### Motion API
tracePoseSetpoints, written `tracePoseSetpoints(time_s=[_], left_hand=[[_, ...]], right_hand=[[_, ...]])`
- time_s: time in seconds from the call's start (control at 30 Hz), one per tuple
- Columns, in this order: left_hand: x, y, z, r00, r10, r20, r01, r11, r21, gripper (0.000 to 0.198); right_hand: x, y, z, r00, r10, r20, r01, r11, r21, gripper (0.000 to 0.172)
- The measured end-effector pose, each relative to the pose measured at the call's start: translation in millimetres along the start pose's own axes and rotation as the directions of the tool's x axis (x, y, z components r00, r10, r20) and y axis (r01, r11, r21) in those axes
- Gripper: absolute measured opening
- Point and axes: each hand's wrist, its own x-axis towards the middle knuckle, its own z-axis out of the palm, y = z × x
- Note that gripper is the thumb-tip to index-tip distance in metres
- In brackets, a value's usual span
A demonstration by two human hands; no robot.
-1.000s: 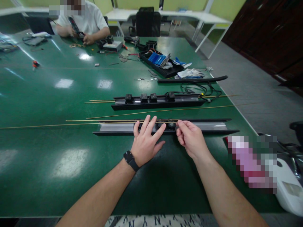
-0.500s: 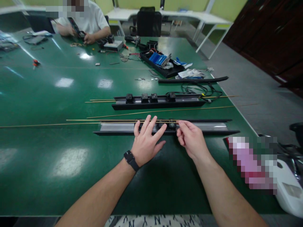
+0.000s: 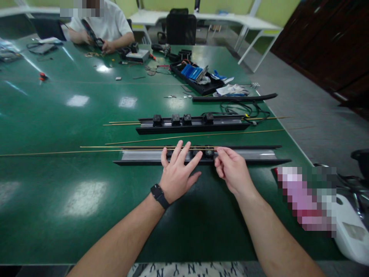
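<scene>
A long black rail [image 3: 253,156] with a silver channel lies across the green table [image 3: 72,200] in front of me. My left hand [image 3: 178,173] rests flat on it, fingers spread over small black blocks [image 3: 209,153] seated in the rail. My right hand [image 3: 232,169] is closed in a pinch on the end of a thin brass rod [image 3: 121,147] that runs left along the rail's far edge. More brass rods [image 3: 57,152] lie beside it.
A second black rail [image 3: 193,124] with black blocks lies farther back, near cables [image 3: 245,109] and a black tray of blue parts [image 3: 196,77]. Another person works at the far left end. A white device [image 3: 350,231] sits at the right edge.
</scene>
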Motion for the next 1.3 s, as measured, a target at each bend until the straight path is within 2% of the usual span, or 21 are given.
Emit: tracePoseSetpoints(time_s=[0.97,1.2,1.3], left_hand=[[0.1,-0.7,0.3,1.000,0.005,-0.006,-0.005,1.000,-0.004,0.060],[-0.3,-1.2,1.9,0.997,-0.001,-0.075,-0.001,1.000,-0.025,0.050],[-0.1,-1.3,2.8,0.994,-0.001,-0.105,-0.003,0.999,-0.034,0.046]], right_hand=[[-0.4,0.8,0.3,1.000,-0.017,-0.008,0.017,1.000,-0.019,0.037],[-0.2,1.3,0.7,1.000,-0.013,-0.007,0.013,1.000,-0.025,0.041],[0.2,3.6,0.7,0.998,-0.031,-0.050,0.030,0.999,-0.021,0.041]])
